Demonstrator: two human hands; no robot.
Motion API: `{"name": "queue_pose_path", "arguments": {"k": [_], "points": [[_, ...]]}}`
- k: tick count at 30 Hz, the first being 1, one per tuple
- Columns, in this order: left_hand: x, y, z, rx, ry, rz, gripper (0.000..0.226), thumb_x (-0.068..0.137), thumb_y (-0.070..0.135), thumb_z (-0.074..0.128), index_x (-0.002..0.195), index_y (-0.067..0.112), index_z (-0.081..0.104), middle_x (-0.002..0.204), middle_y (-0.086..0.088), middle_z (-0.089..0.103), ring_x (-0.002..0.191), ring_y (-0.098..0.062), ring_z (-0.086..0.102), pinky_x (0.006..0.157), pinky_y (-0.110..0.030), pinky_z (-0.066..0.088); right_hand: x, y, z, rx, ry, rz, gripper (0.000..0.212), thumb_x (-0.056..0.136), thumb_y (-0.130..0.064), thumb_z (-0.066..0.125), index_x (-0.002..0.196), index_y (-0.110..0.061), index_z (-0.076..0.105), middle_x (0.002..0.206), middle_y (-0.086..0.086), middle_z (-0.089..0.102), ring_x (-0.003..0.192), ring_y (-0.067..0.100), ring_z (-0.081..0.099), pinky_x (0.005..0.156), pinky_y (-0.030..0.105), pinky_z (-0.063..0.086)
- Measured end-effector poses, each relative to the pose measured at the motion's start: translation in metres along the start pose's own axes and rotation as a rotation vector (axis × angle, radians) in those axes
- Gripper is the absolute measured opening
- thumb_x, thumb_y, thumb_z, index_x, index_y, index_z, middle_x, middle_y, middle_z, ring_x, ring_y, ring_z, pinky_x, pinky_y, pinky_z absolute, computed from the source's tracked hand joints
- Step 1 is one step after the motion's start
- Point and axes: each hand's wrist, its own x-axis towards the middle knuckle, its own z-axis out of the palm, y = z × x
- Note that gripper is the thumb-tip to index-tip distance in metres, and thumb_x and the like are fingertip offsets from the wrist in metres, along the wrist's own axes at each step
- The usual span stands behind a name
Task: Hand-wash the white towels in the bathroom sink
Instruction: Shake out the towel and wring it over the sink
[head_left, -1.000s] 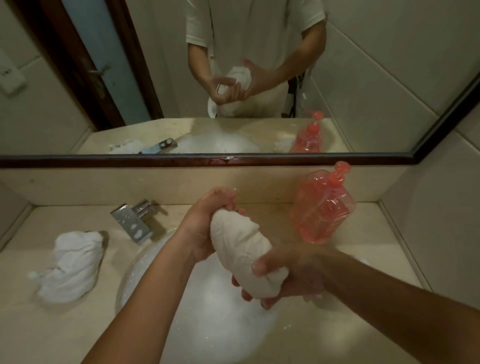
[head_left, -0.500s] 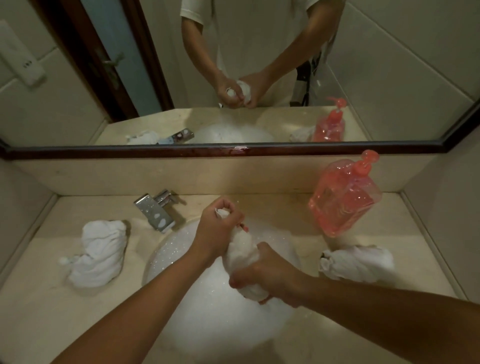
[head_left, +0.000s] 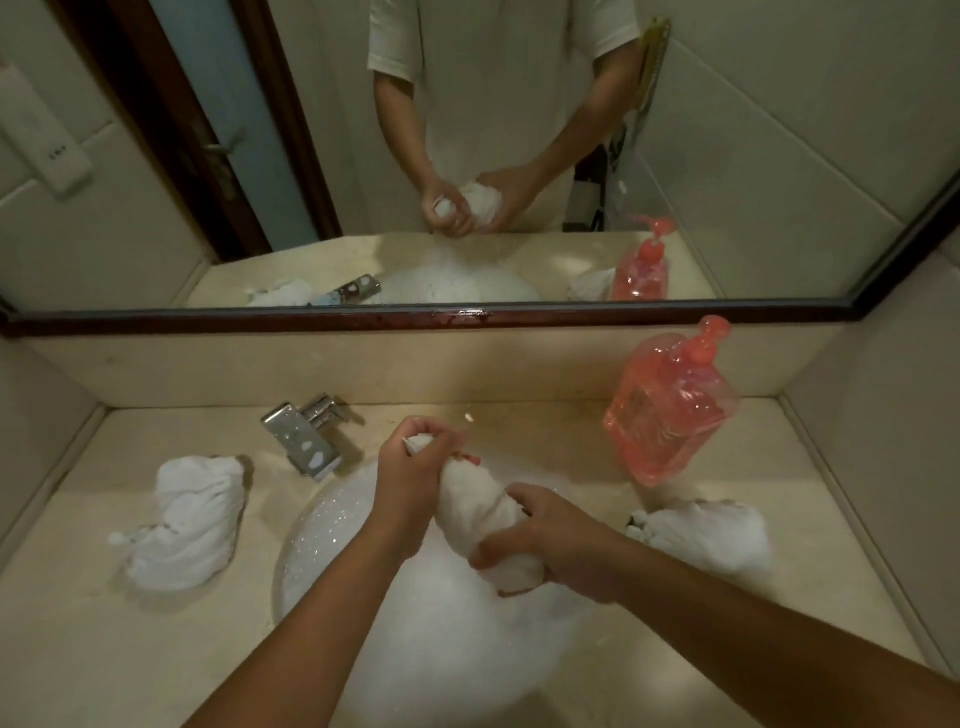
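Shifted since half a second ago: more of the rolled white towel (head_left: 478, 504) now shows between the two fists, and the right thumb has come to lie across its near end. Both hands stay over the basin.

1. left hand (head_left: 410, 483): fingers clenched round the far, narrow end of the roll. A small tuft pokes out beyond the knuckles.
2. right hand (head_left: 556, 540): fingers and thumb wrapped round the thick near end, which bulges out below the palm.
3. rolled white towel: runs slantwise from the left fingers to the right fingers, over the suds. Whether it touches them cannot be told.
4. sink (head_left: 322, 530): round, directly beneath both sets of fingers, heaped with white foam (head_left: 441, 634).
5. second white towel (head_left: 189, 519): bunched on the counter (head_left: 104, 623), well to the left of the left fingers.
6. third white towel (head_left: 701, 535): bunched on the counter, near the right fingers on their right side.
7. faucet (head_left: 306, 431): chrome, flecked with suds, just beyond and left of the left fingers.
8. pink pump bottle (head_left: 670, 410): beyond and right of the right fingers, at the back of the counter.
9. mirror (head_left: 779, 156): on the wall beyond all the fingers, reflecting both fists on the roll.
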Motion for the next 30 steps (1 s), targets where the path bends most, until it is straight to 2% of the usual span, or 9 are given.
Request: {"name": "queue_pose_path", "arguments": {"k": [4,7,13,17,20,22,24,26,30], "points": [[-0.007,0.01,0.013,-0.054,0.1,0.018,0.013,0.095,0.01,0.072,0.095,0.011,0.058,0.067,-0.003,0.071,0.065,-0.021,0.071,0.068,-0.04,0.06,-0.017,-0.013,-0.007,0.045,0.107,-0.113,0.057,0.068,-0.048,0.092,0.117,-0.045,0.062,0.124,-0.001,0.068,0.107,0.026,0.071,0.08,0.045,0.067],[-0.014,0.013,0.022,0.016,0.148,0.075,0.012,0.095,0.017,0.074,0.094,0.014,0.062,0.086,-0.011,0.073,0.078,-0.027,0.073,0.068,-0.039,0.062,-0.028,-0.023,-0.003,0.053,0.168,-0.122,0.065,0.059,-0.072,0.079,0.116,-0.042,0.067,0.116,0.0,0.073,0.101,0.025,0.075,0.074,0.042,0.067],[-0.025,0.015,0.021,0.213,-0.037,0.205,0.011,0.094,0.021,0.076,0.101,0.015,0.07,0.095,-0.012,0.077,0.093,-0.035,0.075,0.088,-0.061,0.06,-0.04,-0.023,0.003,0.109,0.113,-0.074,0.06,0.071,-0.065,0.081,0.116,-0.026,0.073,0.096,0.001,0.079,0.082,0.021,0.075,0.065,0.04,0.063],[-0.021,0.022,-0.007,-0.06,-0.392,0.062,0.08,0.067,0.025,0.087,0.141,0.015,0.056,0.128,-0.013,0.073,0.123,-0.029,0.068,0.104,-0.051,0.054,-0.047,-0.021,-0.004,0.229,-0.028,-0.005,0.07,0.074,-0.061,0.082,0.123,-0.014,0.069,0.089,0.005,0.074,0.076,0.022,0.071,0.059,0.036,0.059],[-0.022,0.022,-0.007,-0.195,-0.552,0.034,0.104,0.054,0.029,0.098,0.147,0.017,0.052,0.143,-0.008,0.065,0.135,-0.029,0.06,0.109,-0.053,0.049,-0.051,-0.02,-0.007,0.259,-0.164,0.082,0.084,0.07,-0.068,0.08,0.131,-0.013,0.063,0.094,0.01,0.072,0.078,0.027,0.072,0.058,0.037,0.061],[-0.026,0.02,0.0,-0.319,-0.612,-0.001,0.096,0.051,0.036,0.101,0.136,0.015,0.061,0.136,-0.013,0.069,0.128,-0.037,0.065,0.106,-0.062,0.05,-0.054,-0.018,-0.007,0.254,-0.231,0.121,0.092,0.064,-0.071,0.084,0.133,-0.014,0.061,0.1,0.012,0.072,0.081,0.029,0.072,0.061,0.037,0.062],[-0.025,0.02,0.003,-0.347,-0.648,-0.015,0.06,0.051,0.037,0.103,0.098,0.013,0.075,0.101,-0.017,0.076,0.101,-0.04,0.074,0.094,-0.062,0.055,-0.057,-0.016,-0.011,0.254,-0.3,0.17,0.098,0.06,-0.075,0.086,0.131,-0.011,0.063,0.105,0.012,0.073,0.086,0.028,0.073,0.066,0.036,0.062],[-0.023,0.02,0.003,-0.297,-0.676,0.027,0.043,0.057,0.038,0.101,0.07,0.012,0.069,0.073,-0.013,0.069,0.075,-0.033,0.074,0.085,-0.055,0.059,-0.059,-0.015,-0.018,0.229,-0.377,0.186,0.095,0.062,-0.072,0.088,0.13,-0.01,0.064,0.11,0.011,0.073,0.092,0.026,0.073,0.071,0.036,0.062],[-0.023,0.028,0.01,-0.116,-0.615,0.056,0.041,0.059,0.035,0.099,0.063,0.013,0.064,0.066,-0.016,0.06,0.067,-0.032,0.068,0.075,-0.047,0.061,-0.064,-0.021,-0.018,0.035,-0.325,0.1,0.045,0.084,-0.014,0.084,0.123,-0.014,0.062,0.098,0.005,0.071,0.091,0.021,0.071,0.071,0.036,0.064]]}}
